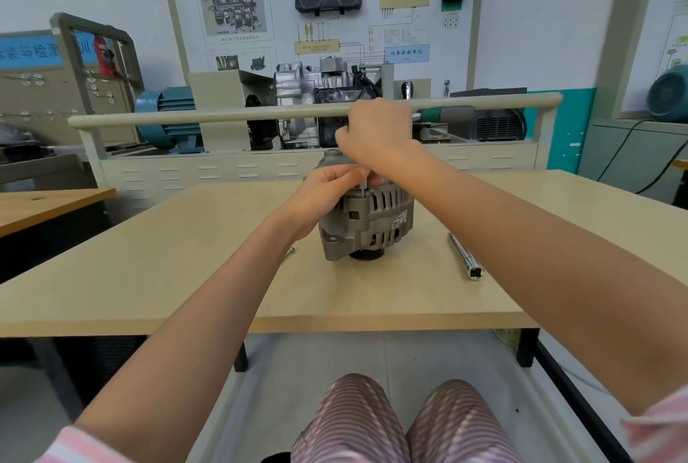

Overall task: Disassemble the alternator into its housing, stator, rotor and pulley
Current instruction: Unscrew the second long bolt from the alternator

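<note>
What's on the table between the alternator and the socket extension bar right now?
Nothing: in the head view, bare table separates the alternator from the extension bar.

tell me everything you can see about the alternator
The alternator is a grey cast-metal unit with slotted vents round its housing and a small label on its right side. It stands on the table with its dark pulley underneath and a mounting lug at lower left. The left hand grips its top; the right hand holds a tool down onto it.
</note>
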Action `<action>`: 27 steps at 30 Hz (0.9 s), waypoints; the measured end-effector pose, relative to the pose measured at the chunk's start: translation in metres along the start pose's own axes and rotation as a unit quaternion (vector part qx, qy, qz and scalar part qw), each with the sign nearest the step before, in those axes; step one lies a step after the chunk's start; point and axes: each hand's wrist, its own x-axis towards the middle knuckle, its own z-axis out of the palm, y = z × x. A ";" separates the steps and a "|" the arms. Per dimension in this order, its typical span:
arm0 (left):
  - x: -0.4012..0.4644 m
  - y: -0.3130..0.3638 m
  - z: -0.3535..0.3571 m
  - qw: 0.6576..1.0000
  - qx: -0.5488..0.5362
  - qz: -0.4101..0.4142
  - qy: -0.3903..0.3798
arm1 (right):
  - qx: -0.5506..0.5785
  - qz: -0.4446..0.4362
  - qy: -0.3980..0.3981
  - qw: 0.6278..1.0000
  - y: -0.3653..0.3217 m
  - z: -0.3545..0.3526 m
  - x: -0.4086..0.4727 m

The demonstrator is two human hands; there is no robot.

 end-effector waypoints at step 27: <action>0.002 -0.003 0.004 0.999 0.001 0.010 0.033 | -0.089 -0.012 0.017 0.996 0.001 0.001 -0.004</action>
